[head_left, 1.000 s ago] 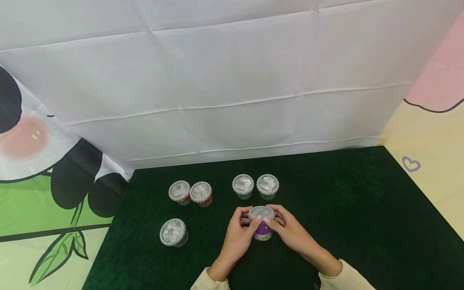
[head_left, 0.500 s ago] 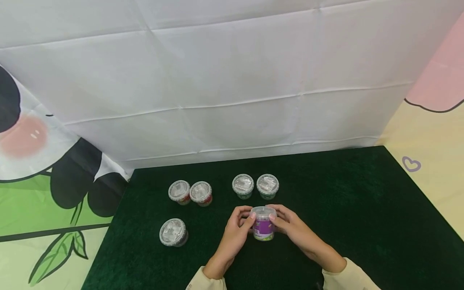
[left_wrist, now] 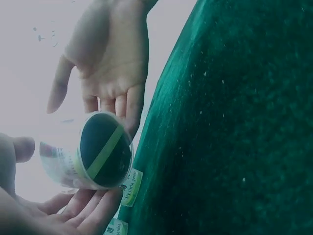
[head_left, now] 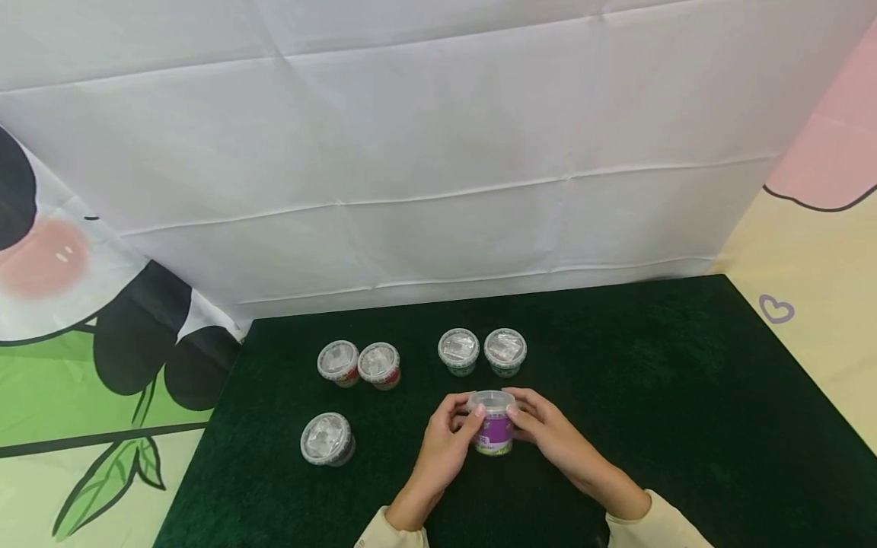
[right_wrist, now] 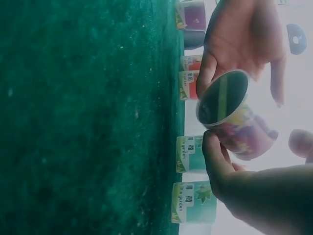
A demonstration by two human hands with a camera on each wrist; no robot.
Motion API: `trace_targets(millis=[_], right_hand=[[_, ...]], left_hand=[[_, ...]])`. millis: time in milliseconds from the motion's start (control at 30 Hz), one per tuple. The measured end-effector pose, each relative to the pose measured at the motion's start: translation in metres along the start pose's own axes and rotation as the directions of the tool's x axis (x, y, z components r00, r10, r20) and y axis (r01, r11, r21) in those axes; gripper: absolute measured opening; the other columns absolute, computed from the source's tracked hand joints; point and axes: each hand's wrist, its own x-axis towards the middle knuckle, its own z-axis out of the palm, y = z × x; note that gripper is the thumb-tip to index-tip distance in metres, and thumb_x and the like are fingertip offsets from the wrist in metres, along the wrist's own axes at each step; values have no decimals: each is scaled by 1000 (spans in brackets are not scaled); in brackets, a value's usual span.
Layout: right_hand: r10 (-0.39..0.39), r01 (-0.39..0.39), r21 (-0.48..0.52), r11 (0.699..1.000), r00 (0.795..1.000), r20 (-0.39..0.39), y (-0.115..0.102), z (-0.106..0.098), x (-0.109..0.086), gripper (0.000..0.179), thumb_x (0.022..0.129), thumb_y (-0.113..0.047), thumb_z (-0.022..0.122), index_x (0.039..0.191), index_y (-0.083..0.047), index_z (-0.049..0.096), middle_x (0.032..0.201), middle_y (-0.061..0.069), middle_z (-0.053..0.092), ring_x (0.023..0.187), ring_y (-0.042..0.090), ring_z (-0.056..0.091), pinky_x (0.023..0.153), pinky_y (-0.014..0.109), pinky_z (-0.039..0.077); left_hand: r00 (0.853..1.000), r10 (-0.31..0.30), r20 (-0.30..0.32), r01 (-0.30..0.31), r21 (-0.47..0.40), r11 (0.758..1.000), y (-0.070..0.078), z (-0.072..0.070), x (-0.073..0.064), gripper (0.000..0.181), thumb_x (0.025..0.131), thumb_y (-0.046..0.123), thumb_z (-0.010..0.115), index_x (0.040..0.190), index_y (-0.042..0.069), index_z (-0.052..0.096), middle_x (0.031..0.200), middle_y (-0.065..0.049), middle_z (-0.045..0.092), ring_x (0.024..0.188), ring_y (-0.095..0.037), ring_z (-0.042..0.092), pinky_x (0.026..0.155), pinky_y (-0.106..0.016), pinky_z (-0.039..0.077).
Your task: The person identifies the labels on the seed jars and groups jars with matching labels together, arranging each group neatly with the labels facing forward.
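Between my two hands is a small clear plastic cup (head_left: 495, 430) with a purple label, held upright over the table in the head view. My left hand (head_left: 444, 441) grips its left side, thumb on the near face and fingers behind. From the right, my right hand (head_left: 558, 435) holds it the same way. The left wrist view shows the round base of the cup (left_wrist: 105, 152), dark with a yellow-green strip across it, raised off the table. Colourful label print on the cup (right_wrist: 242, 129) shows in the right wrist view.
On the dark green table (head_left: 651, 396), a pair of green-labelled cups (head_left: 459, 350) stands behind my hands. A pair of red-labelled cups (head_left: 380, 365) is at the back left. Another lidded cup (head_left: 327, 439) stands alone nearer on the left. A white cloth (head_left: 438, 190) hangs behind.
The cup has turned between my fingers, bringing more of the purple label and its white lettering to the near side. It shifted slightly right, then back left. The other cups stayed put.
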Motion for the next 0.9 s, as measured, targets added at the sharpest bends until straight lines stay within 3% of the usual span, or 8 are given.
trace_targets(millis=[167, 367, 500, 600, 733, 900], right_hand=[[26, -28, -18, 999, 996, -88, -22, 18, -9, 61, 112, -29, 53, 159, 3, 31, 153, 28, 48, 139, 42, 53, 113, 55, 49], [50, -66, -75, 995, 979, -198, -24, 27, -7, 54, 109, -26, 58, 155, -2, 42, 144, 21, 58, 132, 38, 61, 110, 56, 50], [48, -69, -93, 993, 976, -212, -22, 26, -5, 51, 109, -25, 58, 153, -3, 45, 141, 19, 60, 130, 38, 62, 111, 59, 49], [50, -68, -88, 994, 981, -185, -23, 23, -5, 52, 110, -25, 56, 155, -2, 43, 145, 21, 57, 134, 39, 59, 112, 58, 48], [49, -57, -54, 997, 990, -128, -24, 15, -6, 56, 111, -28, 53, 158, 0, 37, 149, 24, 54, 137, 41, 55, 113, 58, 47], [24, -25, -23, 999, 999, -31, -12, 0, -2, 64, 111, -40, 51, 158, 0, 35, 151, 23, 53, 138, 37, 54, 113, 56, 47]], left_hand=[[994, 64, -90, -55, 100, 993, 0, 3, -1, 45, 106, 32, 65, 138, 1, 57, 126, -14, 64, 108, -23, 65, 84, -32, 53], [987, 94, -127, -75, 144, 987, -1, 9, -1, 44, 103, 30, 69, 133, 1, 56, 122, -14, 64, 106, -23, 64, 81, -29, 55], [987, 86, -138, -63, 163, 985, -2, 12, 0, 45, 102, 32, 70, 131, 2, 56, 121, -14, 63, 105, -23, 63, 80, -30, 55], [992, 69, -105, -53, 152, 987, -1, 10, 0, 45, 104, 34, 67, 133, 3, 54, 123, -14, 62, 105, -22, 62, 82, -33, 55], [1000, 18, -13, -18, 41, 999, 0, 2, 3, 44, 109, 34, 59, 139, 2, 50, 128, -15, 60, 108, -23, 63, 89, -41, 59], [995, -53, 88, 59, -64, 996, -3, -6, 7, 49, 111, 36, 53, 146, 2, 47, 133, -14, 60, 114, -23, 64, 97, -46, 59]])
